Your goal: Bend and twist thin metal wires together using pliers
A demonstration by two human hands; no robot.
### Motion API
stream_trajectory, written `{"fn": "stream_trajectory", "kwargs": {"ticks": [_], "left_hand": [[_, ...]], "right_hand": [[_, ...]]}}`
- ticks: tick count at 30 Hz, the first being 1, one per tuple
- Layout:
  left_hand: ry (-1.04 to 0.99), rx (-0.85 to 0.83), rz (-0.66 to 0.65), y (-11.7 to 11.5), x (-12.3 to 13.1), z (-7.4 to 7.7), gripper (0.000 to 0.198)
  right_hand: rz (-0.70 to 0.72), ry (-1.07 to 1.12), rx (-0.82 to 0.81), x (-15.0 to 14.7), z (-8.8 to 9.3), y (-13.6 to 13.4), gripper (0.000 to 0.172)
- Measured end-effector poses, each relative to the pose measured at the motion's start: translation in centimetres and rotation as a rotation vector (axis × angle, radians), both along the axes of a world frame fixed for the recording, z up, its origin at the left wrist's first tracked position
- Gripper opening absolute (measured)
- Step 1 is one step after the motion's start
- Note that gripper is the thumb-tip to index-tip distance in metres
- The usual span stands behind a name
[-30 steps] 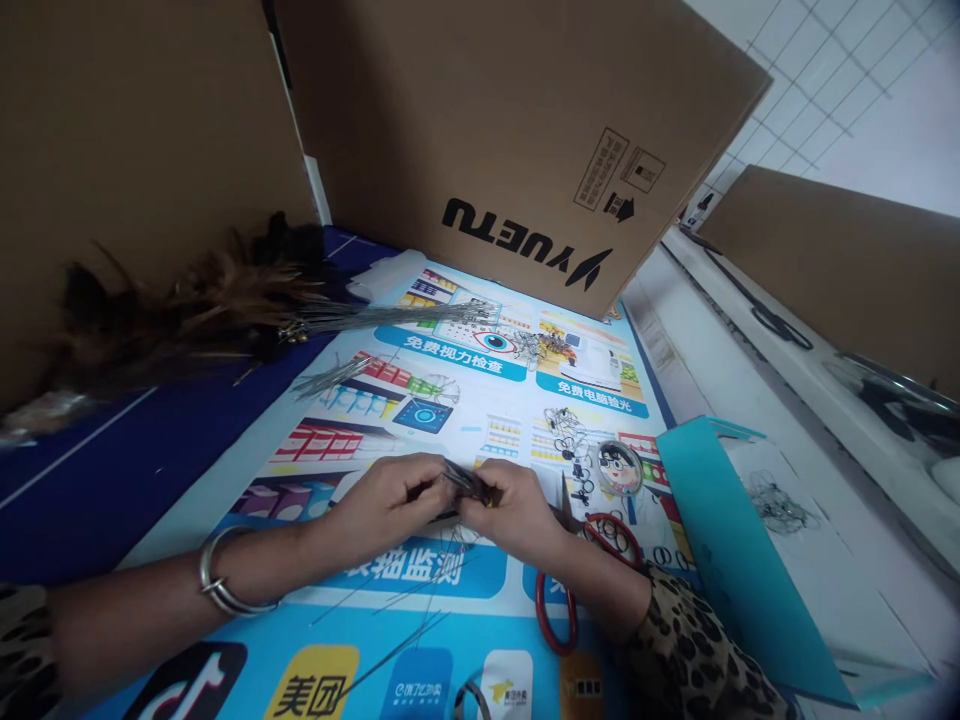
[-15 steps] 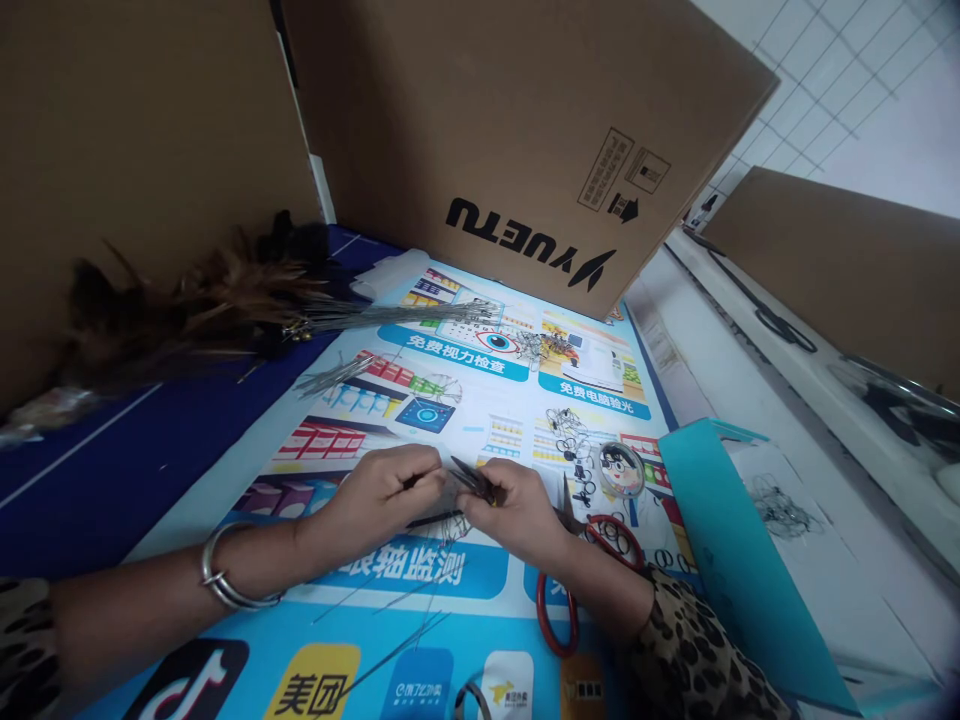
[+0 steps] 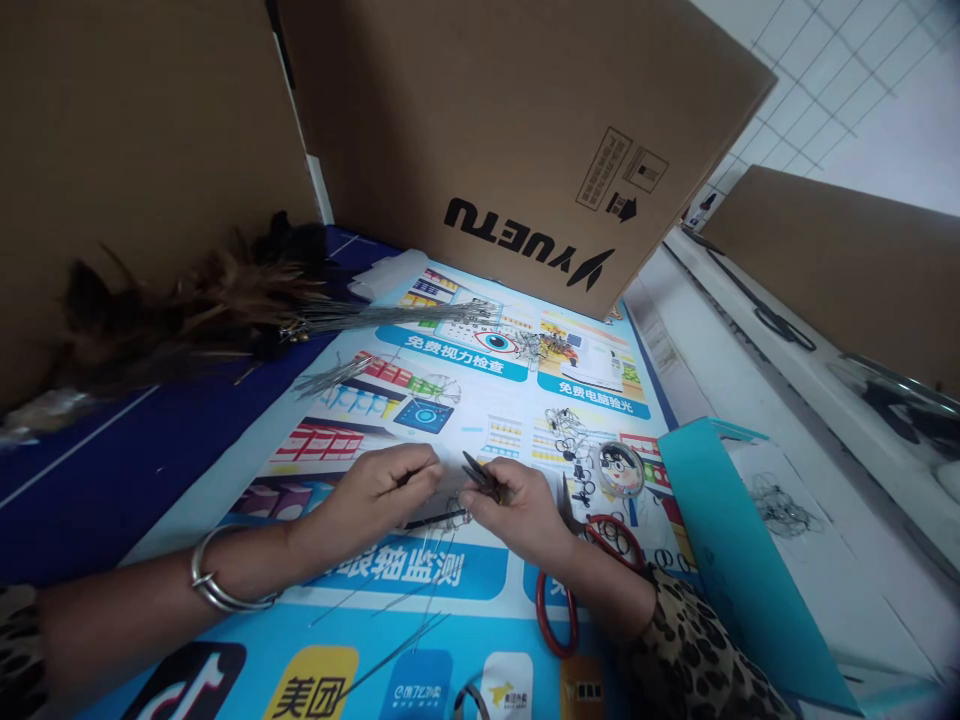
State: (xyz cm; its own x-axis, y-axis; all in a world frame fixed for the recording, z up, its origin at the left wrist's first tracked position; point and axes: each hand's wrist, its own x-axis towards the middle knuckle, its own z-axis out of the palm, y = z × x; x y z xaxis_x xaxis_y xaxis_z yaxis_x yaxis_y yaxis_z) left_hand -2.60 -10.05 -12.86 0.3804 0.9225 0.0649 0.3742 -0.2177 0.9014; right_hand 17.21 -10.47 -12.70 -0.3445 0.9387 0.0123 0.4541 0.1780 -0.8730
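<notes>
My right hand point(image 3: 517, 505) is closed around the small dark pliers point(image 3: 484, 478), whose tips point up and left. Close by on the left, my left hand point(image 3: 382, 495) is closed, fingers curled together; what it pinches is too small to make out. Thin wires point(image 3: 450, 518) lie just below and between the hands. Red-handled scissors point(image 3: 615, 538) rest beside my right wrist, partly under the forearm. Small black rings and clips point(image 3: 581, 470) are scattered to the right of my right hand, next to a round clear dish point(image 3: 621, 468).
Large cardboard boxes point(image 3: 525, 120) stand behind the printed mat. At the left lie brown feathers point(image 3: 225, 290) and a bundle of metal wires point(image 3: 390, 315). A teal box point(image 3: 750, 560) stands at the right, near a tangle of wire point(image 3: 784, 505).
My left hand has shifted slightly left, and the pliers have moved a little right, widening the gap between the hands.
</notes>
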Motion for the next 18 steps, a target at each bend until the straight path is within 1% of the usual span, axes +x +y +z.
{"fn": "stream_trajectory", "kwargs": {"ticks": [3,6,12,18], "left_hand": [[-0.029,-0.06,-0.005,-0.15,0.05,-0.21,0.035],[-0.061,-0.09,-0.006,-0.36,0.27,-0.24,0.032],[-0.058,-0.042,-0.019,-0.67,0.59,-0.1,0.032],[-0.069,-0.037,-0.025,-0.68,0.75,-0.56,0.03]], "right_hand": [[-0.008,0.06,-0.023,-0.05,-0.28,0.03,0.016],[-0.009,0.05,-0.014,-0.12,-0.47,0.11,0.015],[0.051,0.01,0.018,-0.18,-0.28,0.28,0.009],[0.071,0.095,-0.068,-0.42,0.36,0.38,0.008]]}}
